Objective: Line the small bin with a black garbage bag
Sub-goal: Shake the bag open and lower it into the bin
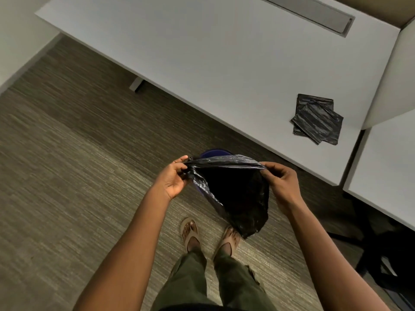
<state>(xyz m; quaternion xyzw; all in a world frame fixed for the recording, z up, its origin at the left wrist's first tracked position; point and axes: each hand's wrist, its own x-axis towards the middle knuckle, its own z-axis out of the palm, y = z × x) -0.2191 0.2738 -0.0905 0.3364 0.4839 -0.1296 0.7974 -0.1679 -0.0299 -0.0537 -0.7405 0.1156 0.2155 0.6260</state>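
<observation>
I hold a black garbage bag (235, 194) in the air above the carpet, its mouth pulled apart between both hands. My left hand (174, 178) pinches the left edge of the mouth. My right hand (281, 182) pinches the right edge. The bag hangs down towards my feet. Behind and under it stands the small dark blue bin (213, 153); only a strip of its far rim shows above the bag, and the bag hides everything else of it.
A white desk (224, 63) runs across the top, with two folded black bags (316, 118) near its right end. A second white surface (386, 167) lies at the right. A desk leg (135, 85) stands on the carpet. Dark chair parts (381, 254) sit lower right.
</observation>
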